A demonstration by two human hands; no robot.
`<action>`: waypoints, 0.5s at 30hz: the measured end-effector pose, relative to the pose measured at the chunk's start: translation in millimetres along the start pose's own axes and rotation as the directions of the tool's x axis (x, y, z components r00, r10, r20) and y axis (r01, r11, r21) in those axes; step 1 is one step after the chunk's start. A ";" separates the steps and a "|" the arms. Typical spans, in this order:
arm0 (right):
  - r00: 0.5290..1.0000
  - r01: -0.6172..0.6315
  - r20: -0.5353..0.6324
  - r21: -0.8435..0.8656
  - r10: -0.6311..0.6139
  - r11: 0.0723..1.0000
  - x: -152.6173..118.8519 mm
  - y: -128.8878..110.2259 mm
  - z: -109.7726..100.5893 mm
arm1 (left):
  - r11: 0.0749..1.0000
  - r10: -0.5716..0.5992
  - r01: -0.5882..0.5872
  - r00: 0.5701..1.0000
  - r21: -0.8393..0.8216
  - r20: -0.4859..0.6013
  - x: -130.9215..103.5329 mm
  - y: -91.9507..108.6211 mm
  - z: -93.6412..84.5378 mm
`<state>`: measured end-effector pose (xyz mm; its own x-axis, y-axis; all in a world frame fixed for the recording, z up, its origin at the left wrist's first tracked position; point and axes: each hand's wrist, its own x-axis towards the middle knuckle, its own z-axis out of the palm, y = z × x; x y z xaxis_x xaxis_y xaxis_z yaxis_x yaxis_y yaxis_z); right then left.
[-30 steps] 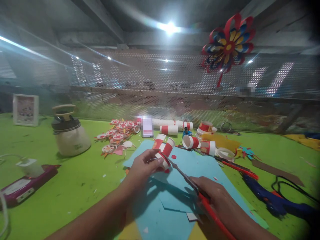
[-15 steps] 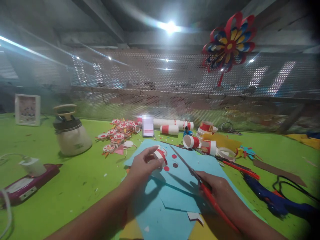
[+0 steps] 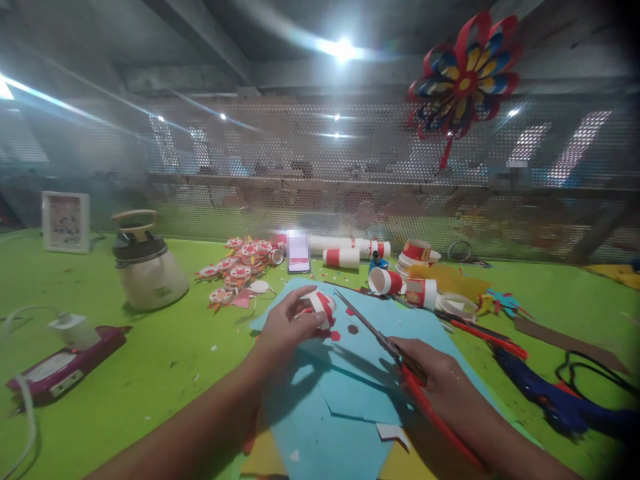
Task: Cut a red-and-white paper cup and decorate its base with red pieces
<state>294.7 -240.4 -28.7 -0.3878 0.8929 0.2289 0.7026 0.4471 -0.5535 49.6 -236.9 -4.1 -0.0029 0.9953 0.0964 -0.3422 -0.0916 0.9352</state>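
My left hand (image 3: 286, 321) is closed on a small curved piece of red-and-white paper cup (image 3: 325, 308), held between thumb and fingers above light-blue paper sheets (image 3: 360, 393). In my right hand (image 3: 440, 377) is a pair of red-handled scissors (image 3: 373, 327). The blades point up and to the left, their tips a little right of the cup piece and apart from it. Small cut-out shapes lie on the blue paper under the blades: a red one (image 3: 335, 336), another red one partly hidden, and a dark one (image 3: 353, 329).
Paper cups (image 3: 341, 258), a phone (image 3: 299, 253) and a heap of red-and-white paper crafts (image 3: 240, 267) stand behind the sheets. To the right lie a blue glue gun (image 3: 545, 393) and another red-handled tool (image 3: 493, 337). A kettle (image 3: 150, 267) and power strip (image 3: 70, 367) are left.
The cup piece is turned slightly in my left hand, showing more of its red side. The scissor tips have shifted a little left, nearer the piece. The whole view has swung slightly left.
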 end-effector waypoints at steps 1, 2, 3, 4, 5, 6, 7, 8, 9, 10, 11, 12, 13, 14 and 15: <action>1.000 0.011 -0.002 0.009 -0.011 1.000 -0.5 -0.2 -0.1 | 0.998 -0.006 0.007 1.000 -0.059 0.006 -0.1 0.9 0.7; 1.000 0.025 -0.006 0.020 -0.025 0.999 -1.2 -0.5 -0.3 | 0.995 -0.017 0.018 1.000 -0.103 0.013 -0.1 1.8 0.9; 0.999 0.039 -0.011 0.029 -0.039 0.999 -1.9 -1.1 -0.6 | 0.991 -0.030 0.033 0.999 -0.131 0.024 0.1 2.5 0.8; 0.999 0.051 -0.021 0.035 -0.050 0.998 -2.7 -2.0 -0.9 | 0.988 -0.040 0.045 0.999 -0.148 0.034 0.4 3.1 0.3; 0.998 0.062 -0.029 0.040 -0.061 0.997 -3.5 -3.1 -1.1 | 0.986 -0.049 0.056 0.998 -0.156 0.047 0.7 3.4 -0.3; 0.997 0.068 -0.029 0.046 -0.067 0.997 -4.3 -4.5 -1.3 | 0.985 -0.056 0.065 0.997 -0.159 0.062 1.0 3.5 -1.0; 0.997 0.071 -0.021 0.053 -0.070 0.996 -5.1 -6.1 -1.4 | 0.984 -0.059 0.071 0.995 -0.162 0.076 1.4 3.3 -1.5; 0.997 0.072 -0.008 0.058 -0.072 0.996 -5.9 -7.7 -1.3 | 0.984 -0.057 0.071 0.995 -0.165 0.088 1.6 2.9 -1.9; 0.997 0.075 0.006 0.061 -0.076 0.995 -6.6 -9.3 -1.2 | 0.984 -0.055 0.071 0.994 -0.166 0.096 1.8 2.4 -2.1; 0.996 0.082 0.022 0.062 -0.084 0.995 -7.2 -10.7 -1.0 | 0.983 -0.054 0.070 0.994 -0.167 0.098 1.9 1.8 -2.0; 0.995 0.091 0.032 0.057 -0.093 0.994 -7.7 -11.9 -0.9 | 0.983 -0.055 0.070 0.994 -0.169 0.092 1.8 1.2 -1.7; 0.994 0.099 0.035 0.045 -0.101 0.994 -8.2 -13.0 -0.8 | 0.983 -0.053 0.066 0.995 -0.172 0.080 1.5 0.6 -1.1; 0.994 0.105 0.037 0.032 -0.106 0.994 -8.5 -14.1 -0.8 | 0.984 -0.050 0.060 0.997 -0.171 0.062 1.0 0.2 -0.5; 0.993 0.108 0.037 0.024 -0.109 0.994 -8.8 -15.2 -1.0 | 0.986 -0.044 0.050 0.998 -0.161 0.042 0.4 -0.2 0.2; 0.993 0.109 0.036 0.021 -0.110 0.994 -9.0 -16.4 -1.3 | 0.989 -0.034 0.037 0.999 -0.142 0.021 -0.2 -0.6 0.8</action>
<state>287.4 -255.7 -20.6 -0.4843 0.8356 0.2592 0.6435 0.5409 -0.5415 50.6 -237.1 -4.4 0.0287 0.9970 0.0713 -0.4724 -0.0493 0.8800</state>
